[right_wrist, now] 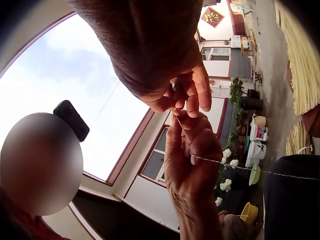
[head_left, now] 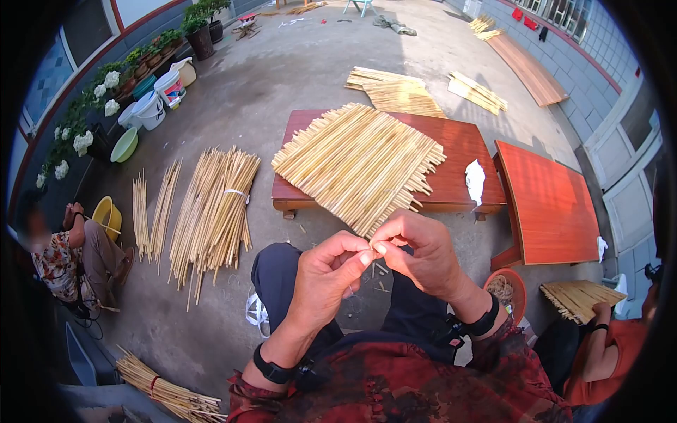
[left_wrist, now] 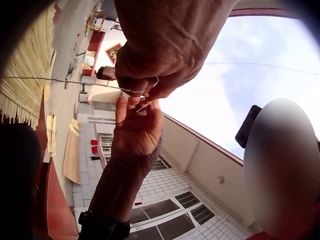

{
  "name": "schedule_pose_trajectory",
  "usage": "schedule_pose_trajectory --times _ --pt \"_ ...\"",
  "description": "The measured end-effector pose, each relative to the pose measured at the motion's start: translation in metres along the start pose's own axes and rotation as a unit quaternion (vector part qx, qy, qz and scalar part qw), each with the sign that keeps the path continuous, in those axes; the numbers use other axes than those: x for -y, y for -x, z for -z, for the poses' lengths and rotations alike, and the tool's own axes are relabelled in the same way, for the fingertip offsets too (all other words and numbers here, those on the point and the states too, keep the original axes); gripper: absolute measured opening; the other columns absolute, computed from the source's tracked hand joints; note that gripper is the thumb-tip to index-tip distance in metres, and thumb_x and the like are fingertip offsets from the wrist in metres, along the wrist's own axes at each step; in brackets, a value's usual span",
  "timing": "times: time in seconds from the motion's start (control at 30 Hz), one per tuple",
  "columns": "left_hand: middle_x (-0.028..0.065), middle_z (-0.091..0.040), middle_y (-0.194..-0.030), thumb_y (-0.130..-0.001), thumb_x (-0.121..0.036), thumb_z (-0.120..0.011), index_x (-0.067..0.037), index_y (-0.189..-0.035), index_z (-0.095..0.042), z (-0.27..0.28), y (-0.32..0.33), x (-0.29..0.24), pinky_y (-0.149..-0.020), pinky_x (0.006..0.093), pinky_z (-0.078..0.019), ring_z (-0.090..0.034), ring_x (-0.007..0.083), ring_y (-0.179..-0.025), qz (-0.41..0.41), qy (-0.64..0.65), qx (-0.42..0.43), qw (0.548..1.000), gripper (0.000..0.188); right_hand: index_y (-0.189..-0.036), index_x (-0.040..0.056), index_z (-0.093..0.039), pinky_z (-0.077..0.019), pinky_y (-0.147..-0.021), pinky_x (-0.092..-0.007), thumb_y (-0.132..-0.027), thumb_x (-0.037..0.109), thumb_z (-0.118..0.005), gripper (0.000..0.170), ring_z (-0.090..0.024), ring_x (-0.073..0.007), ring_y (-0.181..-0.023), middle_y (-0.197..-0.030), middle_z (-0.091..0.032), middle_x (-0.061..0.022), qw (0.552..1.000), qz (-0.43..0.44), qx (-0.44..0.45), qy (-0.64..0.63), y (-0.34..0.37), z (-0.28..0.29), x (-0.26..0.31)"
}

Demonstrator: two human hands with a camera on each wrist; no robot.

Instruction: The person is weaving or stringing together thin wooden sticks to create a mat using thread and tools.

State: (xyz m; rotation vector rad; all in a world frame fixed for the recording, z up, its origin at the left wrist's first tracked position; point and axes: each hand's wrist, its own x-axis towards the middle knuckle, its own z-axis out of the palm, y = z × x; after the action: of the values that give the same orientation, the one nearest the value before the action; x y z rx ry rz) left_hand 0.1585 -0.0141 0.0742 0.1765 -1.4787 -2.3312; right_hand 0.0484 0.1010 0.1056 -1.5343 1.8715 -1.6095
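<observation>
Both hands meet fingertip to fingertip above the lap in the head view, the left hand (head_left: pixel 326 276) and the right hand (head_left: pixel 427 261) each with thumb and forefinger pinched together. A thin twisted string (left_wrist: pixel 65 80) runs into the fingers of the left hand (left_wrist: pixel 165 45) in the left wrist view. In the right wrist view the string (right_wrist: pixel 290 175) crosses the left hand (right_wrist: pixel 192 160) up to the pinched tips, where the right hand (right_wrist: pixel 155 60) grips its end. Just beyond the hands, a mat of pale stalks (head_left: pixel 360 158) lies on a low red table (head_left: pixel 458 148); its near corner is beside the fingertips.
Loose stalk bundles (head_left: pixel 218 204) lie on the floor at left, another bundle (head_left: pixel 169 391) at lower left. A second red table (head_left: pixel 550 204) and an orange basket (head_left: pixel 509 289) are at right. People sit at both sides; buckets (head_left: pixel 149 110) line the left wall.
</observation>
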Motion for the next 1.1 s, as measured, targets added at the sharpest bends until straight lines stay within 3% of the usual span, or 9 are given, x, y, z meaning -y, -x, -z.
schedule_pose_trajectory --times 0.17,0.23,0.47,0.53,0.67,0.87,0.93,1.1 --pt "0.0027 -0.053 -0.072 -0.081 0.000 -0.055 0.000 -0.084 -0.057 -0.001 -0.002 0.000 -0.039 0.0172 -0.0286 -0.039 0.0042 -0.045 -0.011 0.007 -0.005 1.000 0.004 -0.083 0.0016 -0.053 -0.0466 -0.059 -0.0215 -0.076 -0.005 -0.057 0.010 -0.056 -0.0104 -0.067 -0.077 -0.054 -0.0060 0.999 0.009 -0.034 -0.009 0.005 -0.007 -0.008" --pt "0.0028 -0.053 -0.072 -0.081 0.001 -0.055 0.000 -0.084 -0.056 -0.001 -0.003 0.002 -0.039 0.0172 -0.0293 -0.040 0.0044 -0.045 -0.006 0.007 -0.007 1.000 0.004 -0.087 -0.0008 -0.052 -0.0458 -0.066 -0.0228 -0.078 -0.006 -0.053 0.011 -0.054 -0.0104 -0.072 -0.084 -0.050 -0.0058 0.991 -0.058 -0.041 -0.110 0.007 -0.009 -0.014" --pt "0.0039 -0.055 -0.074 -0.081 0.001 -0.055 0.000 -0.085 -0.056 0.001 -0.004 0.005 -0.039 0.0172 -0.0301 -0.042 0.0044 -0.045 0.000 0.011 -0.017 1.000 0.005 -0.091 -0.0007 -0.054 -0.0453 -0.066 -0.0216 -0.082 -0.002 -0.053 0.010 -0.054 -0.0088 -0.073 -0.081 -0.051 -0.0041 0.959 -0.125 -0.028 -0.253 0.004 -0.004 -0.009" --pt "0.0054 -0.057 -0.075 -0.081 0.000 -0.054 0.000 -0.085 -0.056 0.001 -0.004 0.005 -0.039 0.0172 -0.0302 -0.041 0.0044 -0.044 0.002 0.015 -0.009 1.000 0.005 -0.091 0.0001 -0.056 -0.0447 -0.065 -0.0221 -0.083 0.000 -0.052 0.009 -0.054 -0.0088 -0.072 -0.080 -0.051 -0.0039 0.980 -0.086 -0.006 -0.178 0.005 -0.003 -0.009" --pt "0.0012 -0.058 -0.072 -0.082 -0.002 -0.054 -0.003 -0.087 -0.058 -0.001 -0.005 0.004 -0.040 0.0163 -0.0298 -0.041 0.0019 -0.047 0.012 0.024 0.009 1.000 0.006 -0.089 0.0010 -0.056 -0.0436 -0.062 -0.0222 -0.082 0.000 -0.053 0.007 -0.053 -0.0088 -0.070 -0.078 -0.051 -0.0034 0.985 -0.065 -0.004 -0.160 0.006 -0.003 -0.014" --pt "-0.0015 -0.054 -0.067 -0.081 0.001 -0.054 -0.004 -0.085 -0.057 -0.001 -0.007 0.010 -0.040 0.0169 -0.0297 -0.041 0.0016 -0.046 -0.012 0.007 0.024 1.000 0.007 -0.084 0.0007 -0.055 -0.0416 -0.059 -0.0216 -0.081 -0.002 -0.052 0.005 -0.052 -0.0097 -0.068 -0.074 -0.051 -0.0050 0.998 -0.020 -0.014 -0.062 0.006 0.001 -0.012" --pt "-0.0034 -0.050 -0.062 -0.080 0.001 -0.055 -0.005 -0.084 -0.055 0.000 -0.007 0.012 -0.039 0.0170 -0.0286 -0.040 0.0011 -0.046 0.008 0.001 0.058 0.998 0.007 -0.085 0.0005 -0.053 -0.0425 -0.058 -0.0228 -0.081 -0.002 -0.050 0.005 -0.053 -0.0118 -0.067 -0.076 -0.051 -0.0070 0.999 0.016 -0.028 0.023 0.007 0.001 -0.017" --pt "-0.0043 -0.049 -0.060 -0.080 -0.001 -0.056 -0.005 -0.084 -0.055 0.000 -0.007 0.011 -0.040 0.0168 -0.0275 -0.039 0.0008 -0.046 0.044 -0.065 0.052 0.996 0.006 -0.087 0.0000 -0.051 -0.0442 -0.055 -0.0244 -0.082 -0.002 -0.048 0.006 -0.055 -0.0131 -0.063 -0.078 -0.050 -0.0084 0.998 0.009 -0.056 0.029 0.010 -0.003 -0.023"
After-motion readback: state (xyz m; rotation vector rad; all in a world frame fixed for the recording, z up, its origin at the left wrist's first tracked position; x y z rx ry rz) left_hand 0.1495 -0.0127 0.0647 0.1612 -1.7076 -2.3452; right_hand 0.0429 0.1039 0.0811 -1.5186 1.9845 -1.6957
